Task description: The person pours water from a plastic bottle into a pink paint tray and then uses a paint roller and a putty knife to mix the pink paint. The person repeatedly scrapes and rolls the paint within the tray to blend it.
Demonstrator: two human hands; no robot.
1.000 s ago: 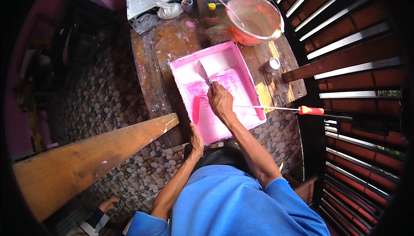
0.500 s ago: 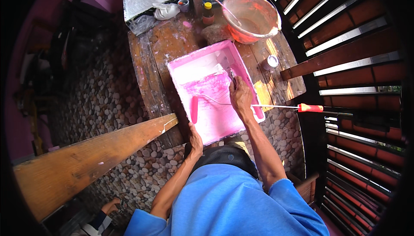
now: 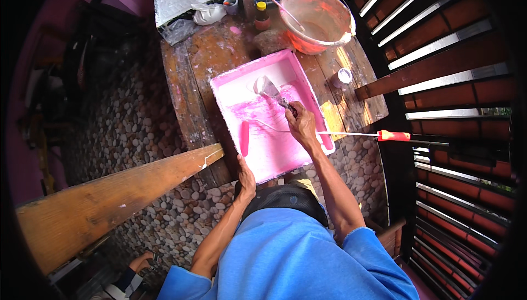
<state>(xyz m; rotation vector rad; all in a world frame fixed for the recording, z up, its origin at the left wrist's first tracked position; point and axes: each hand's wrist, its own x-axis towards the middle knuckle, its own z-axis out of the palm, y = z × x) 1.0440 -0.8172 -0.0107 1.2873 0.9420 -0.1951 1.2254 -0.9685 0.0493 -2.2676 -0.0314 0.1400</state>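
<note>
A pink-coated paint tray (image 3: 220,108) lies on the worn wooden table, with white paint at its far end and pink paint over the rest. My right hand (image 3: 303,127) is closed round the dark handle of a putty knife (image 3: 269,89). The knife's blade rests over the white paint, with a white smear by its tip. At the tray's near left corner, my left hand (image 3: 247,178) grips the rim; some of its fingers are hidden. A small pink paint roller (image 3: 244,138) lies in the tray, its wire passing beneath my right hand to a red handle (image 3: 393,136) beyond the right rim.
Behind the tray stand an orange bucket (image 3: 315,42) with a stick in it and a yellow-capped bottle (image 3: 262,17). A small white-topped jar (image 3: 342,77) is to the right. Another tray (image 3: 189,1) sits far left. A wooden plank (image 3: 126,201) juts in from the left.
The putty knife has swung left and away from the tray's right side, onto the white paint, so its blade now shows plainly. My right hand shifted slightly left; my left hand stays at the corner.
</note>
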